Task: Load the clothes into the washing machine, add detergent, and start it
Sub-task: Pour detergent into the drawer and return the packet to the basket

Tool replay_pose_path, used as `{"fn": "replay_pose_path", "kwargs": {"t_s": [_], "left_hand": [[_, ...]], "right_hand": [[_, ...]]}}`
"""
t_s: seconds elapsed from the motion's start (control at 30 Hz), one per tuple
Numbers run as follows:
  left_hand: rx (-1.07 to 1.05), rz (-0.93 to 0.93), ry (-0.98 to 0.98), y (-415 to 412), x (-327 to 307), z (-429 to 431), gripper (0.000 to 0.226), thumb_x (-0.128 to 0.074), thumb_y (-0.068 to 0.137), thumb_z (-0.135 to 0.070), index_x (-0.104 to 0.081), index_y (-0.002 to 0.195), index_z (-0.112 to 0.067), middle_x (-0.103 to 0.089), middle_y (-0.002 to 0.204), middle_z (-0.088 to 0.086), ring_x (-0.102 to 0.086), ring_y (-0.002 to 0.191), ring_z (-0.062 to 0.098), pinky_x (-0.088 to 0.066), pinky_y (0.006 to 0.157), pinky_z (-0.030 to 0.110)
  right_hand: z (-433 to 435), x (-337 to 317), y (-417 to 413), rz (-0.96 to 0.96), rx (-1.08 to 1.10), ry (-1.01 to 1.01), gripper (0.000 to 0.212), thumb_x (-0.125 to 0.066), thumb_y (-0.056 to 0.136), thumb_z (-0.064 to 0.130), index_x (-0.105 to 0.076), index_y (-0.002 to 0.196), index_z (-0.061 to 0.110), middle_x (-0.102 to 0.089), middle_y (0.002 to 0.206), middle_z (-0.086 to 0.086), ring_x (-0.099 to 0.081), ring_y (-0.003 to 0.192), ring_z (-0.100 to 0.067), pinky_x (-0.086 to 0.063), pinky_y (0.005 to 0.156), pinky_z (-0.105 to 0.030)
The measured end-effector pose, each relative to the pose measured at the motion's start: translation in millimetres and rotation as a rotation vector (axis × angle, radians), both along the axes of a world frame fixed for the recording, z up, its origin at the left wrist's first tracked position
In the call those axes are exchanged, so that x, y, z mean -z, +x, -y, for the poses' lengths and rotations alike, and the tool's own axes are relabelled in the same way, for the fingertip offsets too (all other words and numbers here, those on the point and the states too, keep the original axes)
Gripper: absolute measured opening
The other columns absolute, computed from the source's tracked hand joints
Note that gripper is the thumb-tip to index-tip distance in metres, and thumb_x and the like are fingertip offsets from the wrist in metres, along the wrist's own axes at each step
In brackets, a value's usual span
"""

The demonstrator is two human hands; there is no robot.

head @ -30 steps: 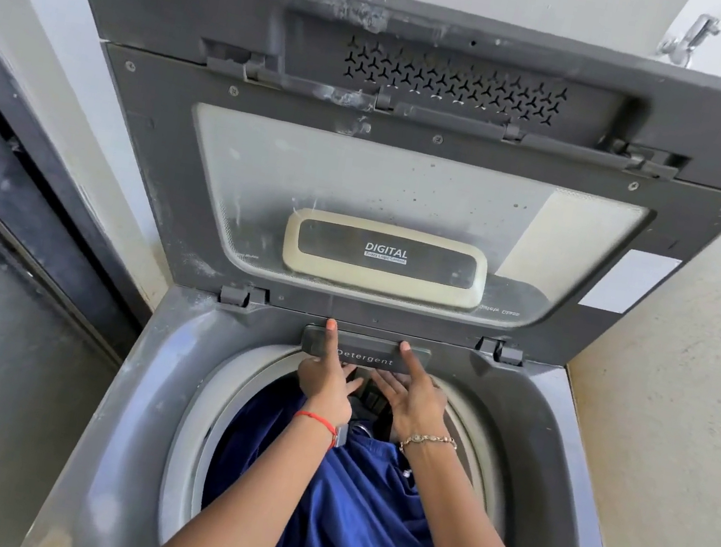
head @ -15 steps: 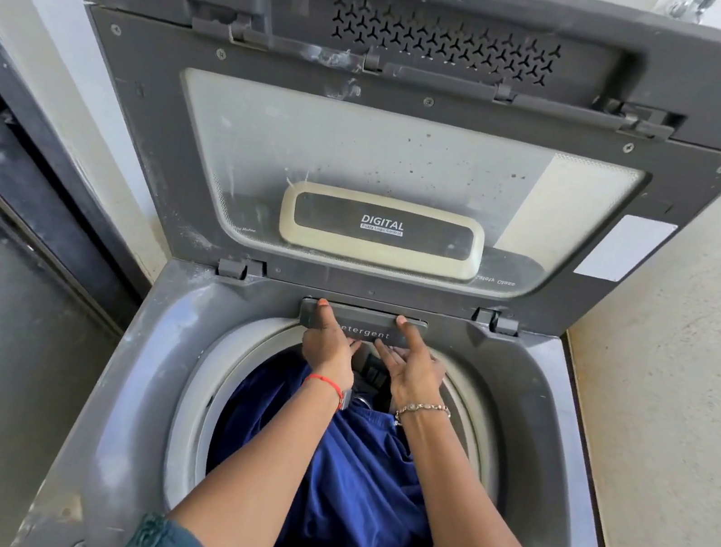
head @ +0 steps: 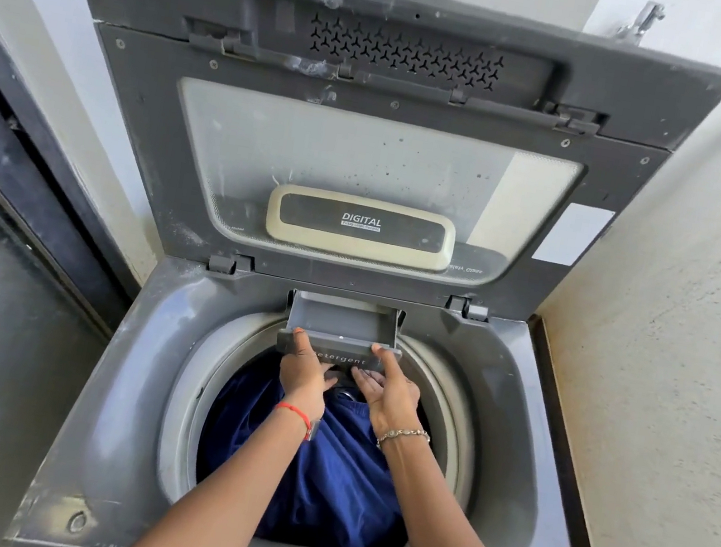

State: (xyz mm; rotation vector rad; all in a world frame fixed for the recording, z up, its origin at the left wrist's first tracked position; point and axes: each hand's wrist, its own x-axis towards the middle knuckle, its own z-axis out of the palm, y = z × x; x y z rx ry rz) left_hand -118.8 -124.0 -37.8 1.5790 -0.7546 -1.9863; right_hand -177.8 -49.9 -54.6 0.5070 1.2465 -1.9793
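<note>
A grey top-loading washing machine stands with its lid raised upright. Dark blue clothes fill the drum. The grey detergent drawer, labelled "Detergent", is pulled out over the drum's far rim, and its tray looks empty. My left hand grips the drawer's front at the left end. My right hand grips it at the right end, fingers curled under the front. No detergent container is in view.
A rough beige wall runs close along the machine's right side. A dark door frame and grey floor lie to the left. A metal tap shows above the lid at the top right.
The detergent drawer was shut flush with the rim; both hands have pulled it out toward me, and its tray is now exposed.
</note>
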Motion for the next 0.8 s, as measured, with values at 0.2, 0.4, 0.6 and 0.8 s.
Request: {"fn": "replay_pose_path", "kwargs": {"t_s": [0.2, 0.4, 0.6, 0.8], "left_hand": [[0.123, 0.000, 0.049, 10.3, -15.1, -0.6, 0.067, -0.030, 0.096, -0.050, -0.024, 0.141, -0.002, -0.042, 0.138, 0.024, -0.050, 0.121, 0.037, -0.043, 0.094, 0.055], [0.342, 0.020, 0.109, -3.4, -46.9, -39.7, 0.069, -0.031, 0.095, -0.053, -0.021, 0.145, -0.006, -0.032, 0.144, 0.027, -0.039, 0.128, 0.040, -0.033, 0.101, 0.057], [0.710, -0.252, 0.129, -69.1, -118.9, -129.8, 0.067, -0.025, 0.098, -0.045, -0.019, 0.143, 0.004, -0.026, 0.148, 0.026, -0.027, 0.138, 0.033, -0.022, 0.112, 0.044], [0.981, -0.498, 0.024, -141.0, -189.5, -252.0, 0.052, -0.032, 0.099, -0.033, -0.033, 0.134, 0.006, -0.041, 0.141, 0.024, -0.041, 0.130, 0.033, -0.034, 0.104, 0.045]], "right_hand": [[-22.6, -19.9, -0.7, -0.015, -0.140, 0.109, 0.048, -0.071, 0.079, 0.008, -0.045, 0.115, -0.010, -0.048, 0.123, -0.036, -0.054, 0.113, -0.040, -0.051, 0.084, -0.038], [-69.6, -48.8, -6.4, -0.038, -0.056, 0.053, 0.046, -0.060, 0.086, 0.005, -0.042, 0.124, -0.015, -0.053, 0.113, -0.032, -0.057, 0.104, -0.038, -0.053, 0.079, -0.036], [-160.1, -106.3, -39.3, -0.140, 0.186, -0.068, 0.018, -0.045, 0.093, 0.000, -0.052, 0.104, -0.013, -0.052, 0.111, -0.031, -0.058, 0.094, -0.038, -0.052, 0.084, -0.036], [-293.5, -181.1, -84.6, -0.340, 0.488, -0.077, 0.012, -0.044, 0.092, -0.002, -0.054, 0.087, -0.007, -0.059, 0.085, -0.023, -0.062, 0.074, -0.031, -0.057, 0.059, -0.030]]}}
